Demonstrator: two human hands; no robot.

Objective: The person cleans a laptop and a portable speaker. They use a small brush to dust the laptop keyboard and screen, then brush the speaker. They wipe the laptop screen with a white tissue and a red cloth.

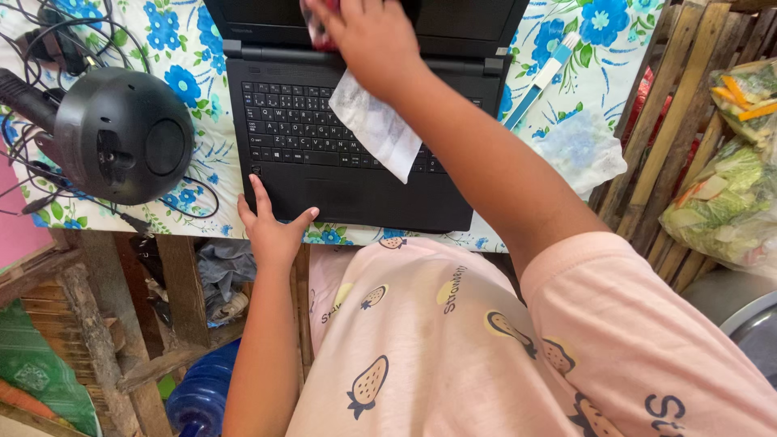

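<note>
Home, floral tablecloth (194,48), bamboo wall (647,162)

You see a wooden table (174,303) with a flowery cloth (190,61) on top. Right of the table stands a bamboo rack (660,121). Daylight is bright.

Bright, even daylight fills the view, with no hard glare. The flowered cloth (186,48) at 11 o'clock is crisp and vivid. Soft shadow lies under the bench at 8 o'clock — the blue jug (202,396) there is dim. The right hand (368,36) at 12 o'clock is slightly blurred. Edges bow outward — wide-lens distortion, strongest at 3 o'clock.
</note>
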